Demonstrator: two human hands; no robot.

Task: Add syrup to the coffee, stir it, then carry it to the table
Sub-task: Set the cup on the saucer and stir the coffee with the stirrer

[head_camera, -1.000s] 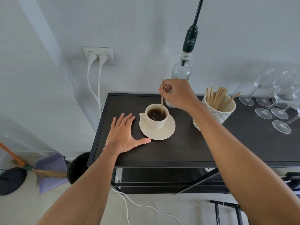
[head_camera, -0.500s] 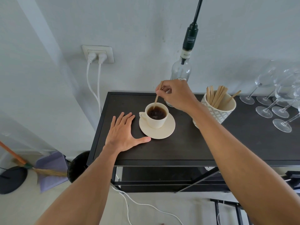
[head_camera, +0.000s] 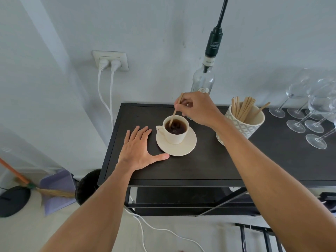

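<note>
You pinch a wooden stick (head_camera: 176, 110) between the thumb and fingers of your right hand (head_camera: 198, 109), its lower end dipped in the coffee, which fills the cup (head_camera: 176, 132) on its saucer (head_camera: 183, 149) atop the dark shelf (head_camera: 200, 166). Your left hand (head_camera: 139, 150) lies flat, fingers spread, its thumb tip at the saucer's rim, likely as a brace. The syrup bottle (head_camera: 203, 80) stands behind by the wall, apparently done with; carrying remains.

We see wine glasses (head_camera: 307, 113) at the desk's (head_camera: 200, 166) right end, a wall socket (head_camera: 111, 60), and a broom (head_camera: 36, 188) beside a dustpan (head_camera: 58, 190).
</note>
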